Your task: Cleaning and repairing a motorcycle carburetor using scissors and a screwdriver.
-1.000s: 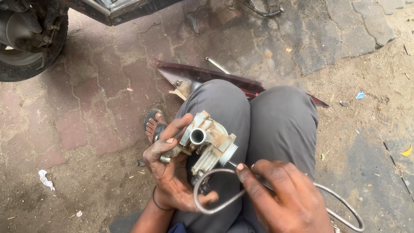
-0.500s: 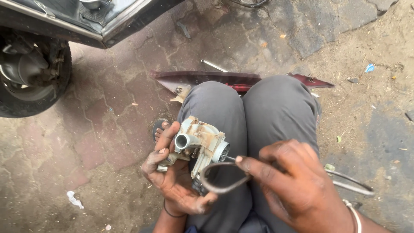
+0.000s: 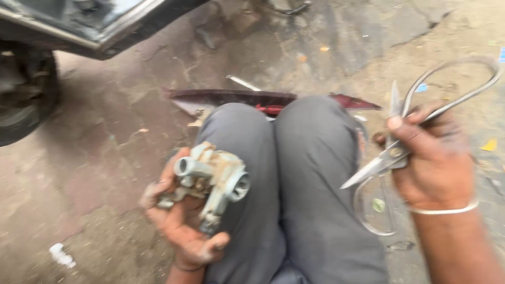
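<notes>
Two hands are seen well apart: the left hand (image 3: 181, 231) is clamped on a grimy carburettor (image 3: 213, 181) beside the knees, while the right hand (image 3: 434, 158) grips metal shears (image 3: 400, 142), blades apparently pointed leftward at it.

Grimy silver-grey carburettor (image 3: 213, 181), shiny steel scissors (image 3: 415, 126), grey trousers (image 3: 294, 184), dark red panel (image 3: 231, 98), brown paving (image 3: 105, 173)

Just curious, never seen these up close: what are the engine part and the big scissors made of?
Engine part: looks like cast metal, dull grey with tan grime, with round ports. Scissors: seemingly steel, bare silvery grey, with thin looped handles and pointed blades; blur hides finer detail.
</notes>
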